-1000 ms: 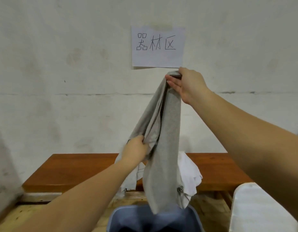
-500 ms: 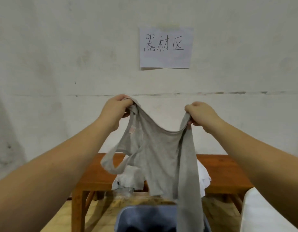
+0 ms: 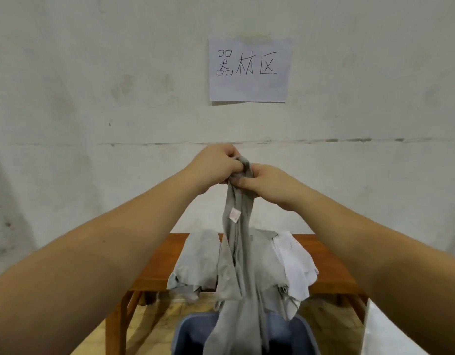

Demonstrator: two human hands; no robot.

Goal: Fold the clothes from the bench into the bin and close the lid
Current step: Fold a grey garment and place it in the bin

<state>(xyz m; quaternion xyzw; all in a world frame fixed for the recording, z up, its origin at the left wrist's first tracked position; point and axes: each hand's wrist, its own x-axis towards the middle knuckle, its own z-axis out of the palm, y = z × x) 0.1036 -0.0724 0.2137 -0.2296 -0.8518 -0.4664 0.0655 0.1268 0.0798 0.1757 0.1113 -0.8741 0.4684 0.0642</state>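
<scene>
A grey tank top (image 3: 237, 252) hangs in front of me, folded lengthwise, its lower end dangling over the open blue bin (image 3: 193, 331). My left hand (image 3: 216, 165) and my right hand (image 3: 262, 183) meet at its top, both gripping the bunched shoulder straps. A small pink label shows on the fabric below the hands. Behind it, a pile of grey and white clothes (image 3: 293, 262) lies on the wooden bench (image 3: 331, 272) and droops over its front edge.
The bench stands against a white wall with a paper sign (image 3: 249, 70) taped above. A white flat surface (image 3: 410, 331), perhaps the lid, sits at the lower right beside the bin. Tiled floor shows under the bench.
My hands have come together from holding the top spread wide apart, folding the tank top in half lengthwise; before that my right hand held it high alone.
</scene>
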